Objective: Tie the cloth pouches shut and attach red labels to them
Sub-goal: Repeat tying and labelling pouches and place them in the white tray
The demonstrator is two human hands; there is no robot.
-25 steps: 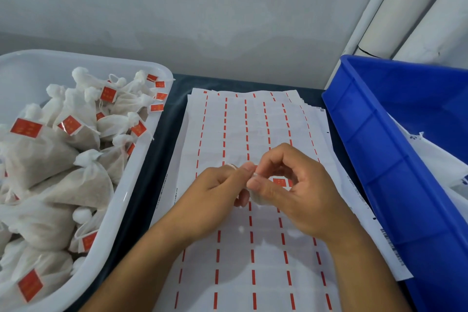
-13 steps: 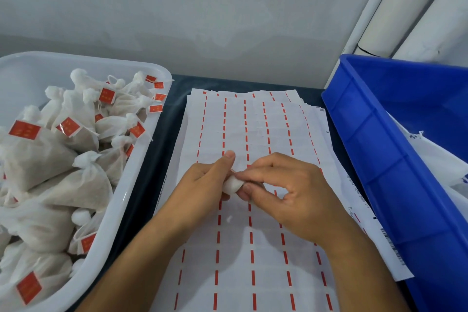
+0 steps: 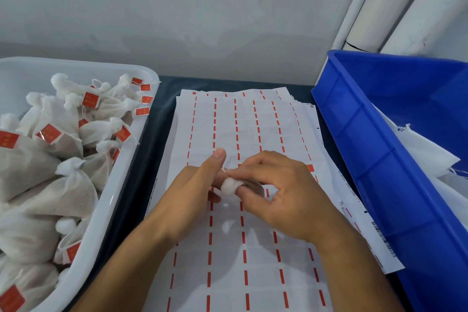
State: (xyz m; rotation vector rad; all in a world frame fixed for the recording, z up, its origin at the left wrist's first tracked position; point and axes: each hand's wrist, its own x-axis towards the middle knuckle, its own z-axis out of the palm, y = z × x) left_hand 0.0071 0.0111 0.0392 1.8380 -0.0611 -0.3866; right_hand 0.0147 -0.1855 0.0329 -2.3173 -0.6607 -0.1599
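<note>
A blue bin (image 3: 395,185) stands at the right and a white tub (image 3: 111,200) heaped with tied, red-labelled pouches (image 3: 50,159) at the left, with a stack of label sheets (image 3: 243,273) between them. Both forearms reach in from the near edge and meet above the sheets. The left hand (image 3: 195,195), thumb raised, and the right hand (image 3: 281,192), fingers curled, together pinch a small white pouch top (image 3: 230,185). A red label (image 3: 310,167) shows just beyond the right hand's knuckles.

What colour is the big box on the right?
Blue; the big box shows clearly in the head view.
</note>
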